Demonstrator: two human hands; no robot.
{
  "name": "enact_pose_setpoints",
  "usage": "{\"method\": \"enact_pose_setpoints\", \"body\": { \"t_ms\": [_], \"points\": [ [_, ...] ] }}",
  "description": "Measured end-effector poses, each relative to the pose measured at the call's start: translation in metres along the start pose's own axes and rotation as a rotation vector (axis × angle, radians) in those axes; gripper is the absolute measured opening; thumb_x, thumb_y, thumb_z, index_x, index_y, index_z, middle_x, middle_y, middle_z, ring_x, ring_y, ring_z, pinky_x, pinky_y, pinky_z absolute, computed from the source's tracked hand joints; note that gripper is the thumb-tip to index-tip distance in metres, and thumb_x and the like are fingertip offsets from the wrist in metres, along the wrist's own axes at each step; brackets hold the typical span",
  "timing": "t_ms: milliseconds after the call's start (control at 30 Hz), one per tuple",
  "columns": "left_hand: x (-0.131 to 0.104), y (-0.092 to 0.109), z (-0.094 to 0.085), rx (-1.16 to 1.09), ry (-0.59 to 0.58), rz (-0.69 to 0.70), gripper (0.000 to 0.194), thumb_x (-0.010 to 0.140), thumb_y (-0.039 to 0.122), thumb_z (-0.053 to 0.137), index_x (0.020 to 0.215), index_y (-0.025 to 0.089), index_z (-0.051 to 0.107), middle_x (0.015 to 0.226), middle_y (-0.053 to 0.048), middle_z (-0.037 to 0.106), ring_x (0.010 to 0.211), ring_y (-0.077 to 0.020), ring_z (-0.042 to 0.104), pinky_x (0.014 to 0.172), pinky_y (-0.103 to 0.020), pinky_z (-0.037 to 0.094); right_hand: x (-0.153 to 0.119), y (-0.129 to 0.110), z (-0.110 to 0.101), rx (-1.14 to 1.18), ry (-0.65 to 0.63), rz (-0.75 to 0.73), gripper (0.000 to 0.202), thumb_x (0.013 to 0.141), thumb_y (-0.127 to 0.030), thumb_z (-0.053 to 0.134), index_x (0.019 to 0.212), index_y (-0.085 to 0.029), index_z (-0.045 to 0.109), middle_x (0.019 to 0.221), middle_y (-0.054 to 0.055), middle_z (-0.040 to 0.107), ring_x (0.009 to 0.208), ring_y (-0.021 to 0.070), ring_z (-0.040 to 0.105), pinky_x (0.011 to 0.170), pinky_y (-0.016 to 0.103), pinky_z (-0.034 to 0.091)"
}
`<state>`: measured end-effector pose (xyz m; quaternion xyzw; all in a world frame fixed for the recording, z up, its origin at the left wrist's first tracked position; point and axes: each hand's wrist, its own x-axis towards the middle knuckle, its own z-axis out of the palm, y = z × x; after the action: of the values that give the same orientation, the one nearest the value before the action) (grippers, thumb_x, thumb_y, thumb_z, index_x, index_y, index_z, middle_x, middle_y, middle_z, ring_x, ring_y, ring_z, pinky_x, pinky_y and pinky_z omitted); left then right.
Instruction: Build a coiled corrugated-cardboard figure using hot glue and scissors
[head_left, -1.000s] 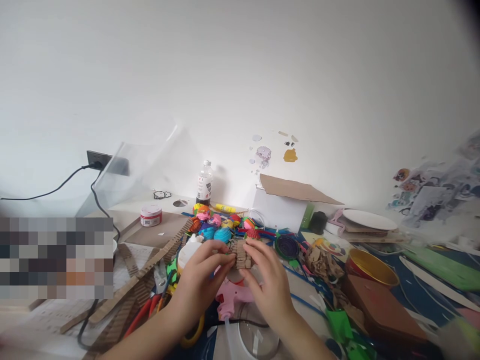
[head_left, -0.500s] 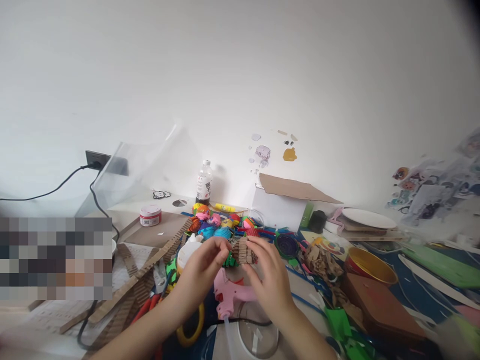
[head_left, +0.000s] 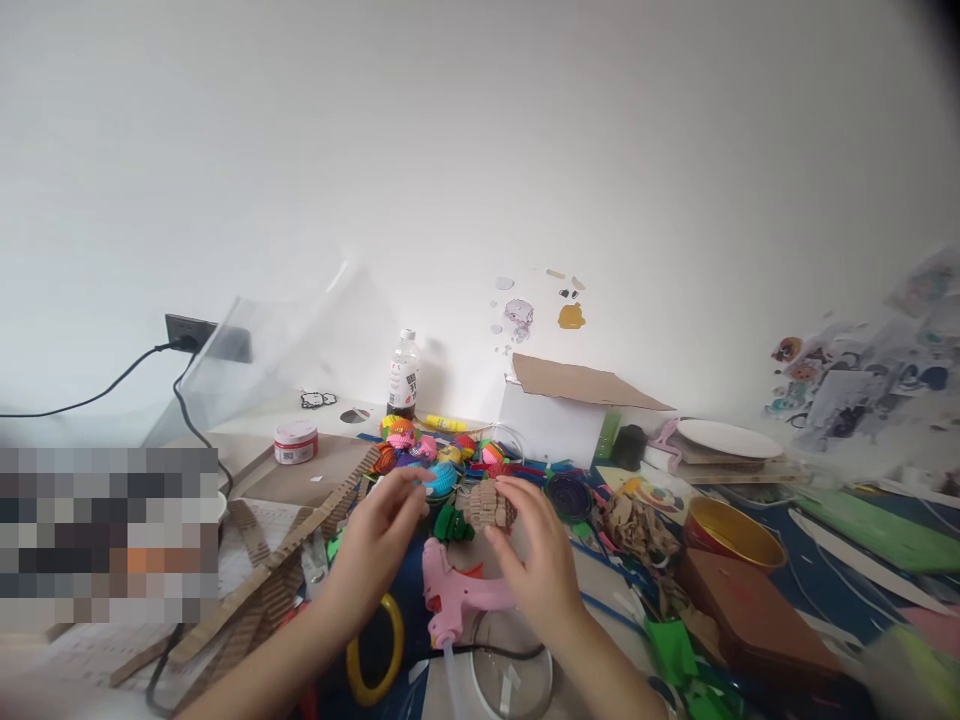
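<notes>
Between the thumb and fingers of my right hand [head_left: 541, 545] is a small tan piece of layered corrugated cardboard [head_left: 480, 506]. A green ridged piece [head_left: 450, 523] shows at its lower left; I cannot tell whether the two are joined. My left hand [head_left: 384, 525] hovers to the left, apart from the cardboard, its fingers loosely bent with nothing visible in them. Below both hands lies a pink glue gun [head_left: 442, 580] with a clear glue stick [head_left: 452, 665] in its back. Several colourful ridged balls [head_left: 401, 440] are heaped just beyond my hands.
Cardboard strips [head_left: 277, 555] and yellow-handled scissors [head_left: 375, 660] lie on the left. A bottle [head_left: 403, 375] and a white box [head_left: 551, 425] stand by the wall. Crumpled brown paper [head_left: 641, 525], a gold-lined tin [head_left: 735, 530] and a brown box [head_left: 754, 610] crowd the right. A black cable [head_left: 517, 652] crosses in front.
My left hand has drawn away to the left from the cardboard piece, and its fingers have loosened. My right hand still holds the piece. The whole view has shifted slightly.
</notes>
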<state>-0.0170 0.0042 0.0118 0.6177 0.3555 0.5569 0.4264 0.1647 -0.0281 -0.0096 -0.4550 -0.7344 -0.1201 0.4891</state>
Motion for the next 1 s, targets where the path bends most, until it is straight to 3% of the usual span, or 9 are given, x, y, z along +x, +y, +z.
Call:
{"method": "enact_pose_setpoints", "body": {
  "t_ms": [133, 267, 400, 567, 733, 867, 933, 1000],
  "points": [
    [-0.007, -0.007, 0.005, 0.304, -0.068, 0.13, 0.018, 0.081, 0.035, 0.054, 0.089, 0.021, 0.062, 0.054, 0.005, 0.047, 0.052, -0.0123, 0.042, 0.051, -0.022, 0.034, -0.002, -0.004, -0.001, -0.019, -0.034, -0.033, 0.035, 0.085, -0.02, 0.05, 0.12, -0.023, 0.049, 0.117, 0.01, 0.058, 0.108, 0.0237, 0.055, 0.089, 0.041, 0.049],
    [-0.009, -0.008, 0.006, 0.378, -0.054, 0.238, 0.013, 0.08, 0.031, 0.056, 0.08, 0.021, 0.064, 0.066, 0.0, 0.059, 0.061, -0.0158, 0.053, 0.058, -0.024, 0.041, -0.004, -0.009, -0.001, -0.058, -0.104, -0.077, 0.038, 0.086, -0.021, 0.049, 0.124, -0.022, 0.047, 0.122, 0.009, 0.056, 0.111, 0.0238, 0.053, 0.091, 0.04, 0.048],
    [-0.012, -0.01, 0.005, 0.354, -0.008, 0.274, 0.024, 0.084, 0.028, 0.05, 0.1, 0.023, 0.067, 0.093, -0.006, 0.069, 0.087, -0.0221, 0.061, 0.077, -0.028, 0.044, -0.005, -0.01, 0.001, -0.09, -0.085, -0.048, 0.042, 0.087, -0.021, 0.048, 0.129, -0.023, 0.044, 0.124, 0.009, 0.056, 0.113, 0.0242, 0.052, 0.09, 0.039, 0.048],
    [-0.022, -0.02, 0.012, 0.458, -0.175, 0.263, 0.043, 0.084, 0.029, 0.048, 0.126, 0.022, 0.053, 0.062, -0.001, 0.063, 0.054, -0.0165, 0.055, 0.053, -0.023, 0.041, -0.005, -0.006, 0.003, -0.096, -0.006, -0.008, 0.045, 0.086, -0.02, 0.048, 0.131, -0.024, 0.043, 0.123, 0.009, 0.057, 0.113, 0.0247, 0.053, 0.089, 0.039, 0.05],
    [-0.029, -0.026, 0.02, 0.496, -0.31, 0.289, 0.054, 0.085, 0.024, 0.044, 0.138, 0.02, 0.035, 0.054, 0.002, 0.057, 0.048, -0.0143, 0.05, 0.049, -0.02, 0.037, -0.006, -0.003, 0.005, -0.113, 0.034, 0.012, 0.047, 0.086, -0.018, 0.046, 0.133, -0.025, 0.042, 0.124, 0.008, 0.057, 0.113, 0.0247, 0.054, 0.087, 0.039, 0.051],
    [-0.034, -0.021, 0.023, 0.463, -0.279, 0.248, 0.043, 0.083, 0.027, 0.047, 0.126, 0.021, 0.052, 0.051, 0.003, 0.055, 0.045, -0.0139, 0.047, 0.047, -0.021, 0.036, -0.007, -0.001, 0.007, -0.119, 0.051, 0.024, 0.047, 0.087, -0.018, 0.046, 0.133, -0.026, 0.042, 0.124, 0.009, 0.057, 0.112, 0.0251, 0.055, 0.086, 0.039, 0.052],
    [-0.036, -0.017, 0.024, 0.391, -0.168, 0.176, 0.03, 0.081, 0.031, 0.053, 0.107, 0.021, 0.063, 0.05, 0.003, 0.053, 0.045, -0.0134, 0.047, 0.046, -0.021, 0.037, -0.006, 0.0, 0.007, -0.118, 0.074, 0.045, 0.047, 0.087, -0.02, 0.047, 0.133, -0.025, 0.042, 0.123, 0.009, 0.057, 0.11, 0.0255, 0.056, 0.085, 0.039, 0.052],
    [-0.033, -0.013, 0.024, 0.269, -0.05, 0.067, 0.02, 0.078, 0.037, 0.057, 0.082, 0.02, 0.064, 0.05, 0.004, 0.051, 0.045, -0.0129, 0.047, 0.046, -0.022, 0.038, -0.005, 0.0, 0.006, -0.109, 0.092, 0.064, 0.046, 0.087, -0.021, 0.048, 0.133, -0.025, 0.043, 0.123, 0.01, 0.057, 0.111, 0.026, 0.056, 0.084, 0.039, 0.052]
  ]
}}
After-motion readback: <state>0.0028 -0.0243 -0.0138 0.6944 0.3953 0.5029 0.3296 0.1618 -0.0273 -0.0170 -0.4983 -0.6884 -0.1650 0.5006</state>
